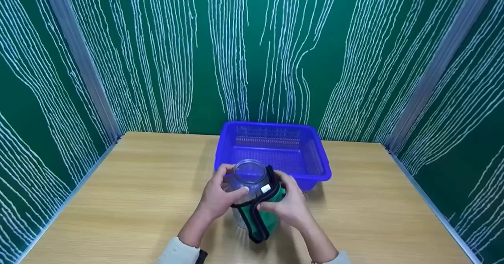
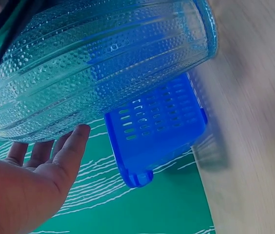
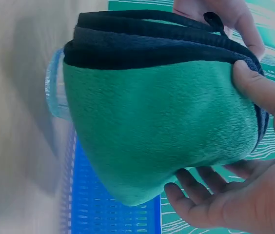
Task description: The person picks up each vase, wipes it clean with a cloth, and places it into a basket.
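A clear glass jar (image 1: 249,172) with a dimpled, ribbed wall stands out in the left wrist view, its base close to the tabletop. My left hand (image 1: 219,196) grips the jar near its rim, thumb on the near side and fingers around the far side. Against the jar's right side lies a folded green cloth (image 3: 162,112) with black edging and a small white tag. With my right hand (image 1: 290,201) I hold this cloth to the glass, thumb in front and fingers behind. In the right wrist view the cloth hides most of the jar.
A blue plastic basket (image 1: 327,165) with slotted walls stands just behind the hands, at the back of the wooden table (image 1: 157,185). Green panels (image 1: 201,79) with white wavy lines close in the table at the back and both sides, joined by grey metal posts (image 1: 78,55).
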A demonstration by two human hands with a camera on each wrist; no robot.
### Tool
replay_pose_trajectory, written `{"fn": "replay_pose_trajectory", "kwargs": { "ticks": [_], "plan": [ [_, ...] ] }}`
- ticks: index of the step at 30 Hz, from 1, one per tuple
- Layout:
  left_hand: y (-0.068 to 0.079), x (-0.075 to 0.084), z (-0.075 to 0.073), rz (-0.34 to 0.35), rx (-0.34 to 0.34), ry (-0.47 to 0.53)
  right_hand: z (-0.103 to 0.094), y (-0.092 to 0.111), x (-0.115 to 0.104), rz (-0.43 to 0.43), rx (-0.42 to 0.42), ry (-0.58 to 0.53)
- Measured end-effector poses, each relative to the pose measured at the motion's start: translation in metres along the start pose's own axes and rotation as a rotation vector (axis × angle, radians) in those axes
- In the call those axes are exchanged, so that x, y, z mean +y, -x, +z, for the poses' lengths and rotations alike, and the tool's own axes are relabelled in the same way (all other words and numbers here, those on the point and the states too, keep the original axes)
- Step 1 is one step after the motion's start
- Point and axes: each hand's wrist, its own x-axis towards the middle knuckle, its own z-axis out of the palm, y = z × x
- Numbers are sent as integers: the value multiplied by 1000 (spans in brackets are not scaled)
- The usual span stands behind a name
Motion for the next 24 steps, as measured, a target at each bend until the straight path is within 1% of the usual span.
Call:
{"fn": "replay_pose_trajectory", "kwargs": {
  "ticks": [3,9,11,14,19,22,24],
  "plan": [
    [1,2,0,-8,1,-3,-2,-3,0,-10,-2,-25],
    [13,29,-5,-47,-5,-7,-5,-7,1,12,-35,-92],
    [15,33,-5,-52,-3,-13,-5,-7,1,14,-42,-108],
    [14,28,-3,-58,1,-13,-7,-9,2,4,-57,-123],
    [7,9,3,-66,9,-16,-9,-11,6,-4,-72,-118],
    [4,1,5,-52,27,-22,-10,-13,7,4,-88,-126],
    [3,0,6,-41,37,-31,-10,-13,8,12,-98,-137]
  ]
}}
